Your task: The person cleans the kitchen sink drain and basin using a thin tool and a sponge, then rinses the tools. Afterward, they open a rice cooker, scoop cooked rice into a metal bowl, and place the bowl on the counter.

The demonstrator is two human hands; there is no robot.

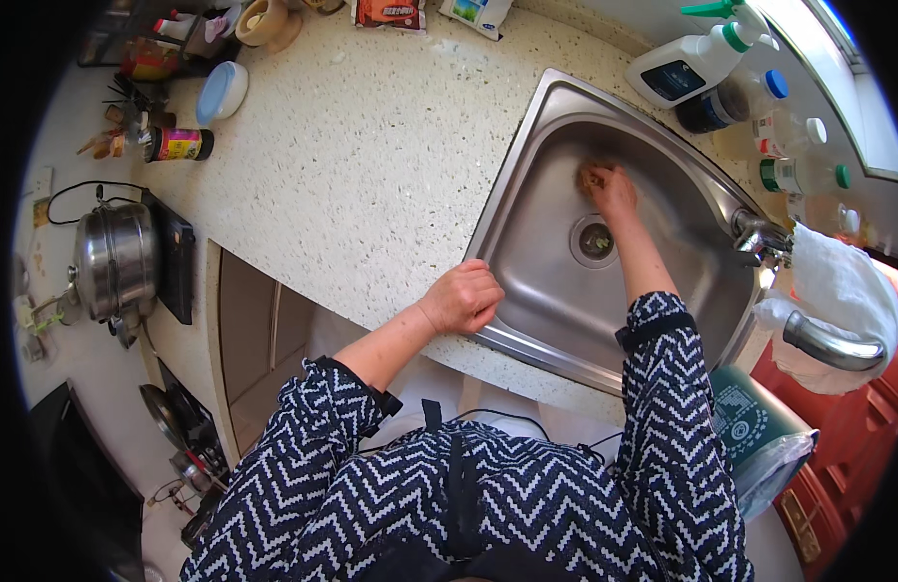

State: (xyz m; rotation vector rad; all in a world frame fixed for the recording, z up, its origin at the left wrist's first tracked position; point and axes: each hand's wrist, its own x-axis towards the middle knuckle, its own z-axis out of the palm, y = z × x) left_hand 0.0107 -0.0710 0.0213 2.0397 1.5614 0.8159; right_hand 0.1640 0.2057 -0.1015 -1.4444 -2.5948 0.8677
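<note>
Inside the stainless steel sink (543,218), my right hand (613,190) is down at the basin floor, its fingers closed on a brownish scrubbing pad (586,179). What the pad is made of is not clear. Just below this hand is the drain (594,241), with bits of green matter in it. My left hand (465,297) rests as a loose fist at the near left corner of the sink rim, where it meets the speckled countertop (347,167); nothing shows in it. The faucet (759,234) stands at the right corner of the sink, beside a white cloth (842,284).
A white spray bottle (685,69) and several plastic bottles line the window side. A green bin (758,418) is right of my sleeve. On the counter's left are a blue-lidded bowl (222,92) and a dark-lidded jar (178,144); a steel pot (116,262) stands farther left.
</note>
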